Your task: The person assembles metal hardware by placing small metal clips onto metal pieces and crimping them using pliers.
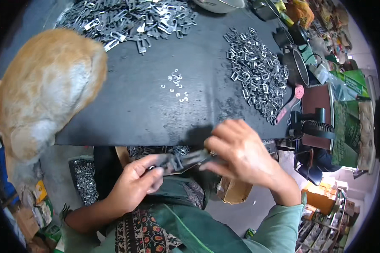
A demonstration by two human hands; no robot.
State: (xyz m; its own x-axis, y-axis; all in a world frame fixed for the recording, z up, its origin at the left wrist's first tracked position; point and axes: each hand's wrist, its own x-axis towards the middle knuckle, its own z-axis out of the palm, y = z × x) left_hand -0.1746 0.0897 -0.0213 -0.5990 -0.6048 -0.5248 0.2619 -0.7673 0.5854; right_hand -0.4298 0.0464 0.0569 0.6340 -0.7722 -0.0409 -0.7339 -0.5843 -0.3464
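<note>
Both hands, left point(135, 183) and right point(236, 154), grip one dark metal part point(183, 160); motion blur and fingers hide its shape.

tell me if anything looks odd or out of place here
Yes: an orange cat sits on the left end of the dark worktable, beside the heaps of metal buckle parts. A few small silver clips lie scattered loose mid-table, apart from the piles.

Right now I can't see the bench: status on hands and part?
Left hand and right hand both grip one dark metal part below the table edge. Orange cat sits on table, left.
</note>
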